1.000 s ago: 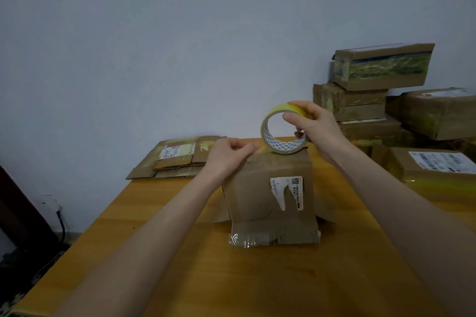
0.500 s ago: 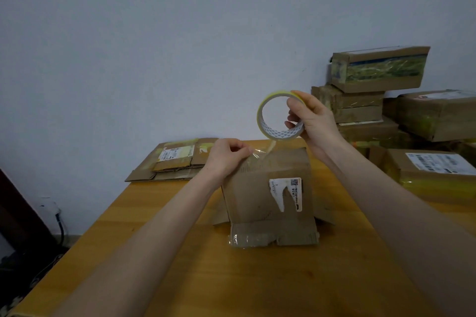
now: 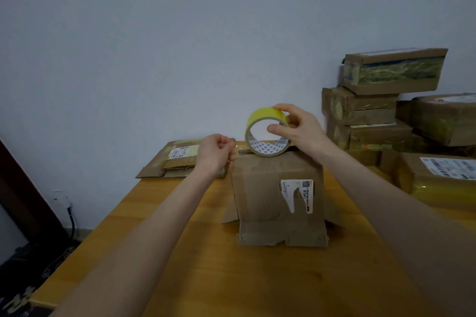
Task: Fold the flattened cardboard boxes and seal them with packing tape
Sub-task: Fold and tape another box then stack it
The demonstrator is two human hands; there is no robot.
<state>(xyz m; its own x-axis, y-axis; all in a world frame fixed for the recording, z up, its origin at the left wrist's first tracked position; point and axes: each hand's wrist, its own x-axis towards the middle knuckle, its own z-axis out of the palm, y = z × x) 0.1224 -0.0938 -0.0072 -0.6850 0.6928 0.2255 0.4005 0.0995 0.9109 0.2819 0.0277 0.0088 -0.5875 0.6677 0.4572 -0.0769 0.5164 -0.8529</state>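
A brown cardboard box (image 3: 260, 193) with a torn white label stands upright in the middle of the wooden table (image 3: 231, 278), its lower flaps splayed out. My right hand (image 3: 300, 128) grips a yellow tape roll (image 3: 266, 136) and holds it against the box's top edge. My left hand (image 3: 215, 153) is at the box's top left corner and pinches the free end of clear tape, which stretches toward the roll.
A pile of flattened cardboard boxes (image 3: 180, 159) lies at the table's far left, just behind my left hand. Several taped boxes (image 3: 391, 69) are stacked at the right against the wall. A cable and dark floor (image 3: 38, 252) lie off the table's left edge.
My right hand has lowered the tape roll from above the box onto its top edge. My left hand shifted slightly left, still pinching the tape end.
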